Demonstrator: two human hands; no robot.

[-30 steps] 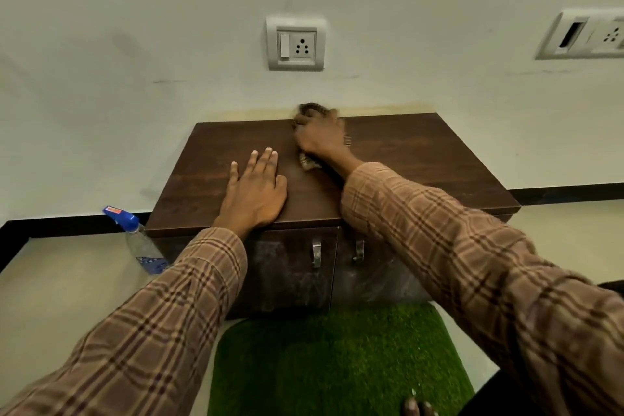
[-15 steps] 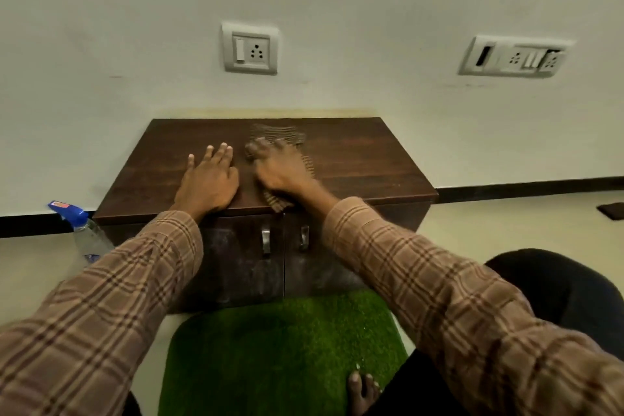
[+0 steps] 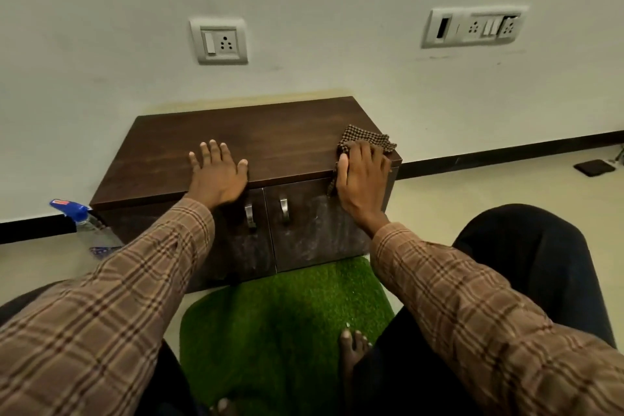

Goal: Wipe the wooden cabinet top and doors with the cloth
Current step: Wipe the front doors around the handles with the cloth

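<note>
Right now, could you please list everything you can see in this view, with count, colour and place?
cabinet: one, dark brown wood, against the wall, two doors shut
door handles: two, silver, at the doors' inner edges
cloth: one, brown checked, on the top's right front corner, partly hanging over the edge
spray bottle: one, clear with blue head, on the floor left of the cabinet
mat: one, green grass-like, on the floor before the doors
wall sockets: two plates, white, above the cabinet
dark flat object: one, on the floor far right
left hand: flat on the top, empty
right hand: pressing the cloth
sleeves: two, brown plaid
foot: bare, on the mat
</note>
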